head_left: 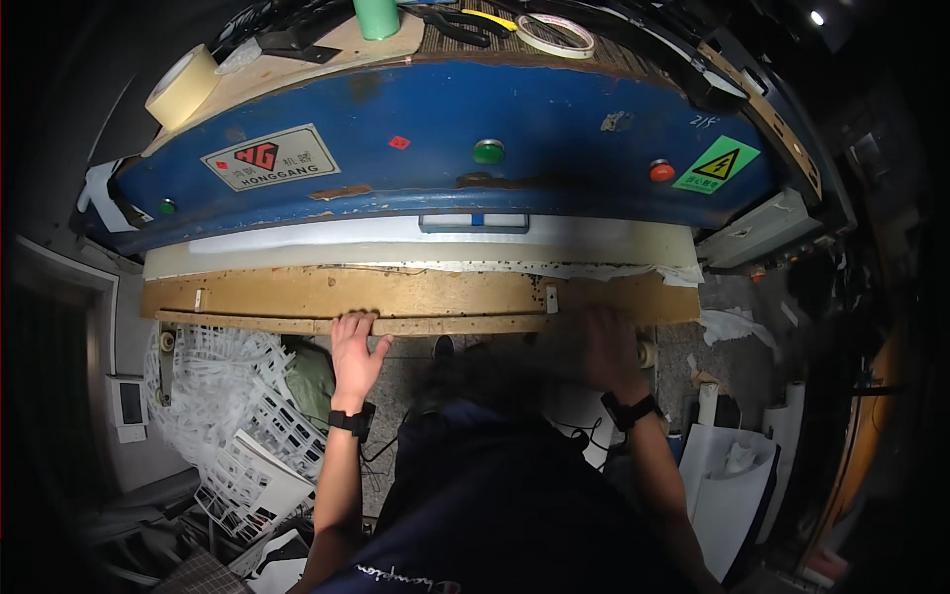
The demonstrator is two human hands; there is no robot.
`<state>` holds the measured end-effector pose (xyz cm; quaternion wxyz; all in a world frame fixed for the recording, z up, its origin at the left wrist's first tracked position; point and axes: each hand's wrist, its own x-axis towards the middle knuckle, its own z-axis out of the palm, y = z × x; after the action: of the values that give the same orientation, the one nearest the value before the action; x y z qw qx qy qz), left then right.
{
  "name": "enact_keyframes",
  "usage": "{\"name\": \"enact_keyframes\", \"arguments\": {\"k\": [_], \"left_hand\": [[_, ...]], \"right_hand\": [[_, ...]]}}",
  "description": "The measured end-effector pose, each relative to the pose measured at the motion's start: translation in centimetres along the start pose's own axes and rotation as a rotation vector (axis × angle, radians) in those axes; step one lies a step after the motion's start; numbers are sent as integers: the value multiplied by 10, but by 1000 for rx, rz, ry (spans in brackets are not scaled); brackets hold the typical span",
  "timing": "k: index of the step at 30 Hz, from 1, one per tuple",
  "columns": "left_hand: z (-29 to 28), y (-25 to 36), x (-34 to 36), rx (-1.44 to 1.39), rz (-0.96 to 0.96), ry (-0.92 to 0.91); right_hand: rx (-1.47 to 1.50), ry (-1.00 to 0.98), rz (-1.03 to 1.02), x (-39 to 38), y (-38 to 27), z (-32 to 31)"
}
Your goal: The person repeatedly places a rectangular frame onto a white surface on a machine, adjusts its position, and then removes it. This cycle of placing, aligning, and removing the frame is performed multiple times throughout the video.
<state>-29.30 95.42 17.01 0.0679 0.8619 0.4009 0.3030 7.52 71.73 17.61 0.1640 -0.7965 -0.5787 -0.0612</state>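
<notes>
Head view: both hands at the front edge of the wooden board, likely a positioning step at the blue machine (396,109).
Left hand (356,354) is wide, fingers laid over the front strip of the wooden board (426,292), thumb spread; right hand (609,346) is dark and blurred at the right part of that edge, can't tell if it grips. Board lies below the machine front, white sheet (327,236) and blue frame (478,221) behind. Next move seems to call for even pressure from both hands.
</notes>
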Motion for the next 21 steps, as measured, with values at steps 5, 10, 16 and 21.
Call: {"name": "enact_keyframes", "arguments": {"k": [5,10,16,21], "left_hand": [[-1,-5,-2,8,31,33],[3,-12,-5,-21,19,46],[7,-10,2,-13,76,109],[-13,-17,2,48,81,111]], "right_hand": [[-43,31,24,-3,-8,2],[-41,85,26,-11,-16,9],[-19,88,77,-10,-17,4],[-59,-50,118,-5,-35,-16]]}}
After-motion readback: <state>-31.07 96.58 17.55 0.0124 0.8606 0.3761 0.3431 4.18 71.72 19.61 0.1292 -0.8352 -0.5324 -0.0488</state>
